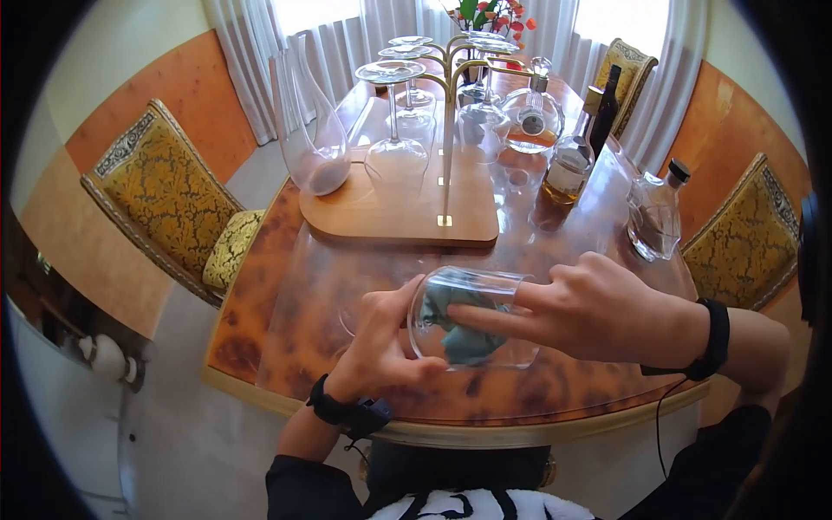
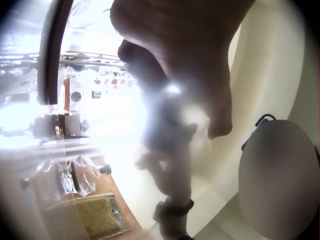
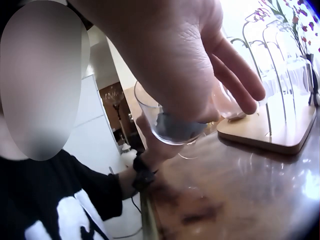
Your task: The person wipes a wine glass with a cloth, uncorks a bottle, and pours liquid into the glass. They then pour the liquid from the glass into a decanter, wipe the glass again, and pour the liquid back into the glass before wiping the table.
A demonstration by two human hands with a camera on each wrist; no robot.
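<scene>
A clear drinking glass (image 1: 520, 357) is held on its side above the near part of the table. My left hand (image 1: 378, 338) grips it around its left end, thumb along the lower side. Inside the glass is a bunched teal cloth (image 1: 472, 345). From the right, my right hand (image 1: 598, 312) reaches into the glass with straight fingers that press on the cloth. The right wrist view shows the glass (image 3: 145, 100) partly behind the right hand (image 3: 175, 60), two of whose fingers extend outside it. In the left wrist view, glare and blur hide the glass.
Beyond the hands stands a wooden rack (image 1: 390, 217) with several upside-down stemmed glasses. A tall decanter (image 1: 316, 147) is at its left. Rightward are an amber liquor bottle (image 1: 568, 165), a round decanter (image 1: 533, 121) and a stoppered glass decanter (image 1: 656, 217). Patterned chairs (image 1: 165, 191) flank the table.
</scene>
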